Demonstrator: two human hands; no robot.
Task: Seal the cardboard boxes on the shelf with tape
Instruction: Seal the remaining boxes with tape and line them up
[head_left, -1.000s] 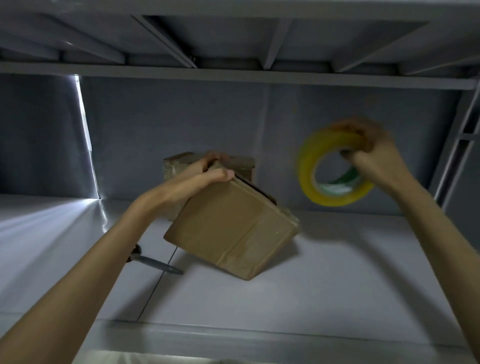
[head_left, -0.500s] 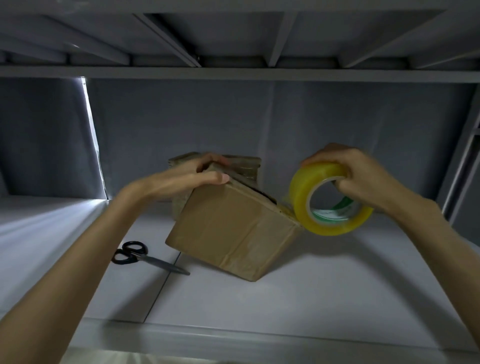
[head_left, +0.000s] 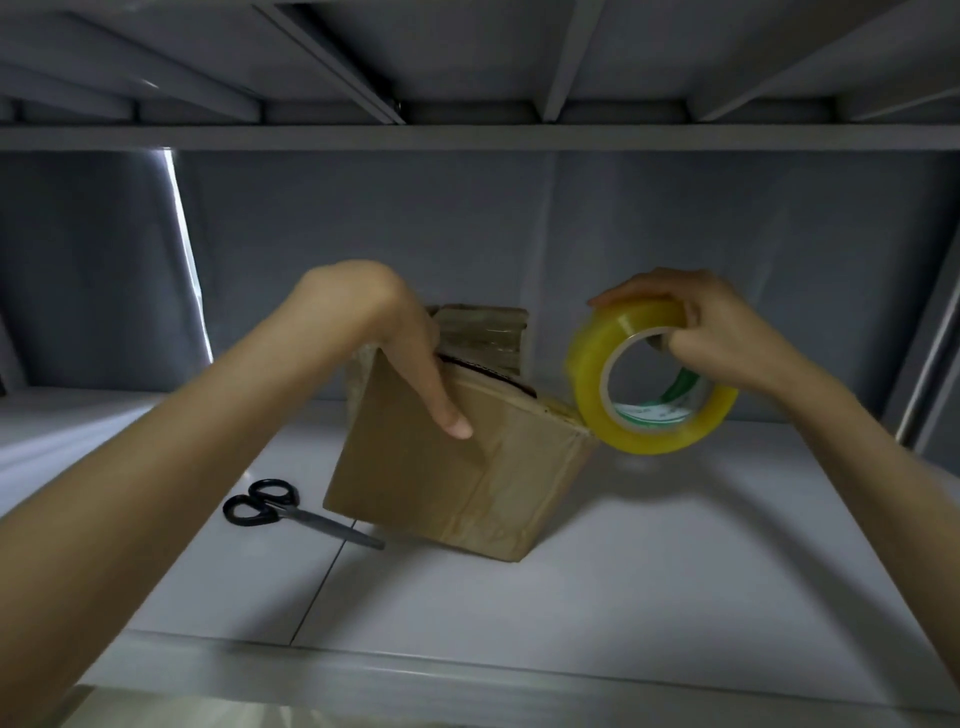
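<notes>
Grey metal shelving fills the view, with a pale shelf (head_left: 649, 582) as the working surface and the ribbed underside of the next shelf overhead. Nearest on it, left of centre, black-handled scissors (head_left: 291, 512) lie flat, blades closed and pointing right toward a cardboard box (head_left: 447, 478). That box is tilted, resting on its near lower edge, with a strip of clear tape running down its near face. The left hand (head_left: 405, 343) rests on the box's upper edge, thumb straight down the near face and the other fingers hidden over the top. At the box's right upper corner, a yellowish tape roll (head_left: 649, 384) touches the cardboard; the right hand (head_left: 727, 338) grips it, fingers curled over the rim and thumb hooked inside the core. Behind, against the grey back wall, a second box (head_left: 485, 330) stands, already wrapped in shiny tape.
</notes>
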